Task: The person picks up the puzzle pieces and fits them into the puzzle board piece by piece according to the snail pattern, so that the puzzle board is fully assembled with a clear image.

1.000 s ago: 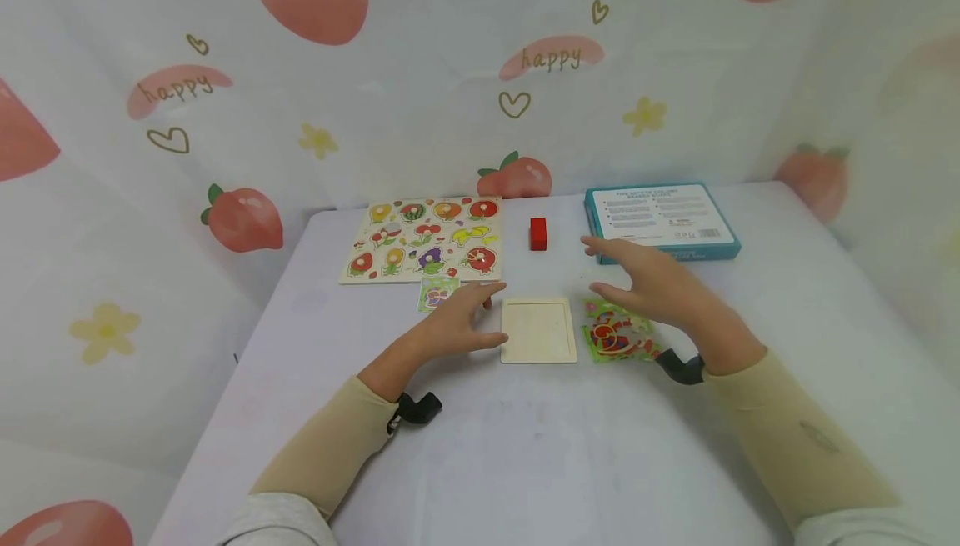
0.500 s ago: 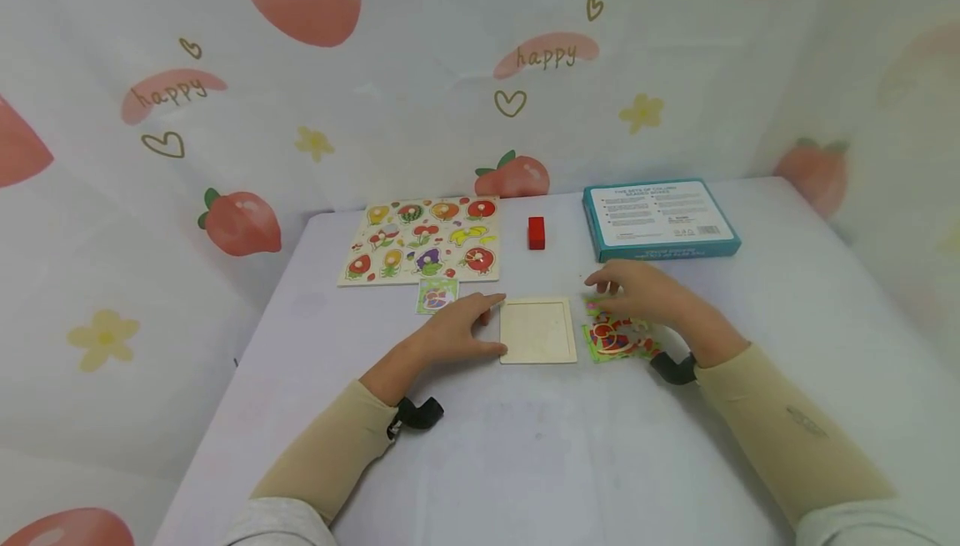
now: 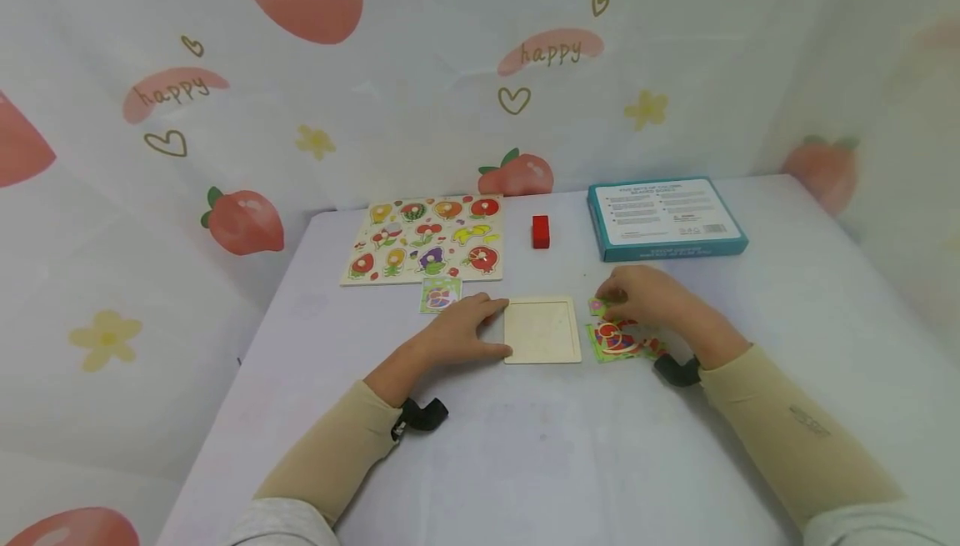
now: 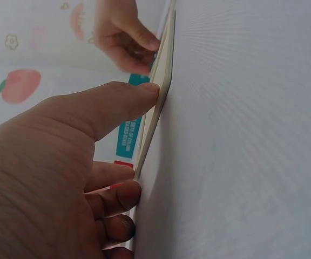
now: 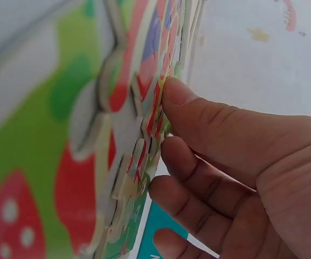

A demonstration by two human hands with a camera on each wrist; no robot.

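Observation:
A shallow square wooden puzzle tray (image 3: 542,333), bare inside, lies in the middle of the table in the head view. My left hand (image 3: 459,329) touches its left side, thumb at the near corner and index finger at the far one. Right of the tray lie colourful jigsaw pieces (image 3: 617,339), red, green and blue, some overlapping. Over their far edge, my right hand (image 3: 651,300) pinches a green puzzle piece with a pink spot (image 3: 597,307). Its thumb (image 5: 180,96) and fingertips meet at the pieces in the right wrist view; the exact grip is partly hidden.
A fruit peg board (image 3: 411,237) lies at the back left, with a small picture card (image 3: 438,293) at its near edge. A red block (image 3: 541,232) stands at the back middle. Behind the right hand is a teal-edged box (image 3: 667,217).
My right hand has come down from above the jigsaw pieces and its fingers have closed on one at the far edge. The left hand has stayed at the tray's left side.

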